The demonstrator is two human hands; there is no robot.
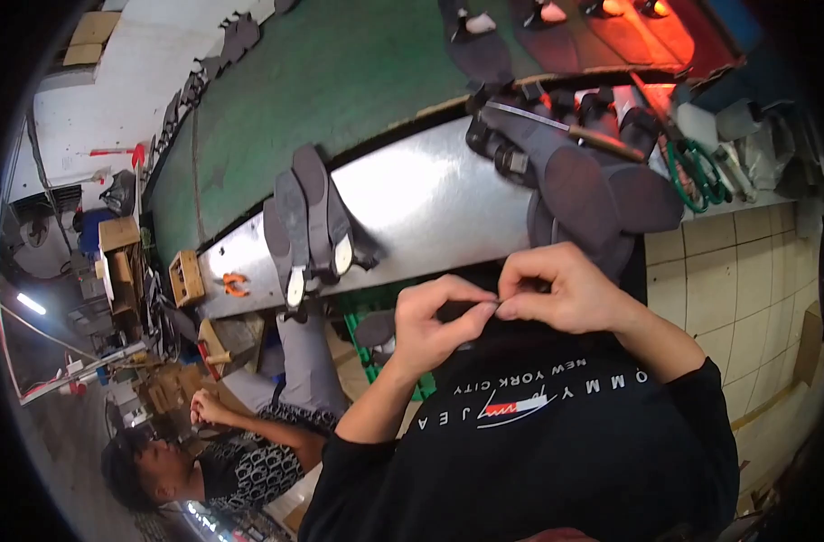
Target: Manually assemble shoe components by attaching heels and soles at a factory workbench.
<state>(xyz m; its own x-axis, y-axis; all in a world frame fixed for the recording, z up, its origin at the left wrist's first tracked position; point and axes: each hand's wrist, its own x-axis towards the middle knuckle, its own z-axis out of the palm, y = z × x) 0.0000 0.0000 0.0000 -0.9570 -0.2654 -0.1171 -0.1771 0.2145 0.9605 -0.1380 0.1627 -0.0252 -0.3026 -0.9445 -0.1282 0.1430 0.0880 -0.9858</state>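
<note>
In front of my black shirt, my left hand (430, 327) and my right hand (564, 294) meet, thumb and forefinger pinched on each side. The fingertips touch or nearly touch; whatever they hold is too small to make out. Just beyond my right hand lies a pile of dark grey sandals (579, 194) with black straps. Across the pile rests a thin metal tool with a wooden handle (606, 142). Farther left, several dark soles (310, 176) lie together on the metal ledge (412, 194), near the belt's edge.
A green conveyor belt (340, 90) runs beyond the ledge, with sandals (552, 41) under a red glow. Green-handled scissors (701, 172) lie at right. Orange pliers (235, 285) and a wooden box (187, 277) sit at left. Another person (249, 461) works at lower left.
</note>
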